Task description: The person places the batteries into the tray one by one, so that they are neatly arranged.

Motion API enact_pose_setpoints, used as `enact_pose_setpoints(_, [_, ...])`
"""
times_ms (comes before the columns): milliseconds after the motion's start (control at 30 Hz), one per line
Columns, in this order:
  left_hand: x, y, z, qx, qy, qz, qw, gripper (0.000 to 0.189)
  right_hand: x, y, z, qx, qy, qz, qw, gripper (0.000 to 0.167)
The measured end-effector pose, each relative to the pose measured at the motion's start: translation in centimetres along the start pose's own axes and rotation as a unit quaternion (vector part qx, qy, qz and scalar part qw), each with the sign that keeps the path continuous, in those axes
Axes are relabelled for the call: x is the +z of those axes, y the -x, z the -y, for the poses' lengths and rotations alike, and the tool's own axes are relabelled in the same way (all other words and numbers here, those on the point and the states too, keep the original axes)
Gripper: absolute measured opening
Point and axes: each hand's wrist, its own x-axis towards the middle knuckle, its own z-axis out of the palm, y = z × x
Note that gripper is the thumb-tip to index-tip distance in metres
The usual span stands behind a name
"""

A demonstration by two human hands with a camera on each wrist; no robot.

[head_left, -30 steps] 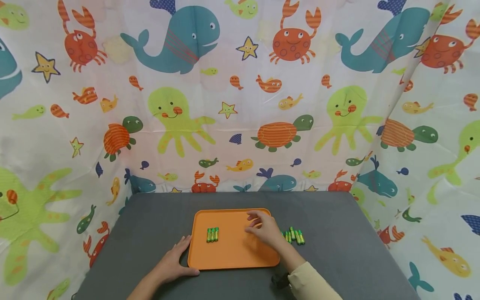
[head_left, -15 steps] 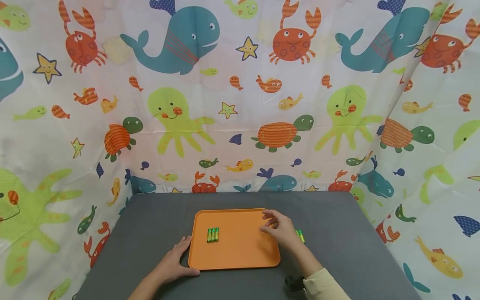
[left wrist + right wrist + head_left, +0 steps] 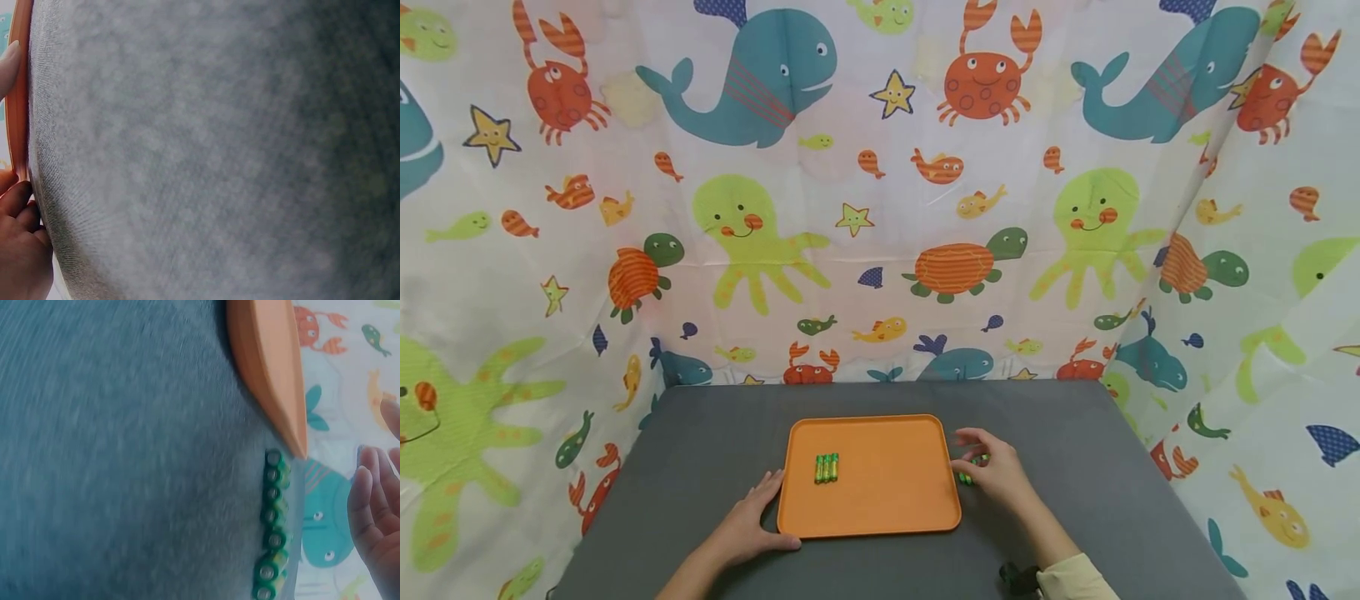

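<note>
Rightward goes the right hand (image 3: 1002, 475), off the orange round-cornered tray (image 3: 891, 500), thumb and fingers parted above a row of green metal-ended cylindrical batteries (image 3: 271, 515) beside its right edge; the left hand (image 3: 747, 521), loosely spread, touches the left edge. Pinching just one battery and lifting it over the rim should spare its neighbours. Three matching green batteries (image 3: 827, 468) sit in the left half, the right half open.

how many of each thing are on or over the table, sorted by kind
Trays: 1, the orange tray
Batteries on the tray: 3
Batteries beside the tray: 7 visible in the right wrist view, whose lower edge may cut off more
Hands: 2, left hand and right hand
Total: 13 visible
</note>
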Motion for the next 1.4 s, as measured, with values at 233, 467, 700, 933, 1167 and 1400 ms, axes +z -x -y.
enact_pose_setpoints(233, [0.1, -0.3, 0.3, 0.003, -0.002, 0.000, 1.0000, 0.122, -1.9, 0.1, -1.4, 0.015, 0.029, 0.001, 0.9995, 0.049])
enact_pose_setpoints(467, [0.1, -0.3, 0.4, 0.009, 0.004, 0.002, 0.9999, 0.121, -4.2, 0.4, -3.3, 0.018, 0.069, 0.037, 0.9968, 0.060])
enact_pose_setpoints(700, [-0.1, -0.3, 0.5, 0.009, -0.001, -0.001, 1.0000, 0.122, -5.5, 0.4, -5.1, 0.036, 0.115, 0.063, 0.9908, 0.070])
enact_pose_setpoints(933, [0.0, -0.4, 0.7, 0.008, -0.003, 0.000, 1.0000, 0.122, -6.0, 0.3, -5.9, 0.053, 0.134, 0.089, 0.9856, 0.071])
enact_pose_setpoints(1167, [0.1, -0.2, 0.7, 0.007, 0.001, 0.002, 1.0000, 0.122, -5.9, 0.4, -6.4, 0.079, 0.124, 0.106, 0.9835, 0.069])
enact_pose_setpoints(1400, [0.1, -0.1, 0.7, 0.013, 0.003, 0.002, 0.9999, 0.121, -5.7, 0.3, -6.5, 0.080, 0.136, 0.100, 0.9824, 0.063])
